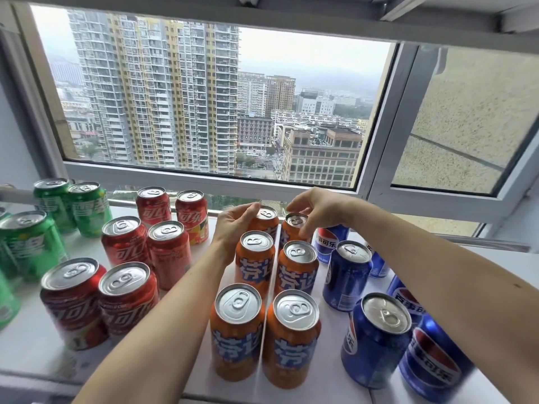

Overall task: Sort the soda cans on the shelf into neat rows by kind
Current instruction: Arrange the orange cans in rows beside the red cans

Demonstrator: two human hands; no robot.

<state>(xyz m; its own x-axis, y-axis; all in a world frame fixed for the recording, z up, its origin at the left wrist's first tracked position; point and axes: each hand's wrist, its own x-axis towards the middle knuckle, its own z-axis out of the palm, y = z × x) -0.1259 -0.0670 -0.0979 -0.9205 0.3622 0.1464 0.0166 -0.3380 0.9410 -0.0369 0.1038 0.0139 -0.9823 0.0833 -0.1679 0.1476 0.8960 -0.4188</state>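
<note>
Both hands reach to the far end of the orange rows. Left hand point(233, 225) has its grip curled against the left side of the far-left orange can point(266, 218), thumb near the rim; fingers touch the can, though how firmly they clamp I cannot tell. Right hand point(316, 209) has its grip pinched down over the top of the far-right orange can point(295, 225), fingertips point(306, 228) at its rim. Nearer than these grips, four more orange cans point(255, 258) stand upright in two columns on the white shelf point(32, 339). Left of the left grip stand red cans point(125, 240) in pairs, and beyond those, green cans point(87, 208). Right of the right grip, under the right forearm, are blue cans point(348, 275), less evenly lined. Past both grips runs the window frame point(204, 177).
</note>
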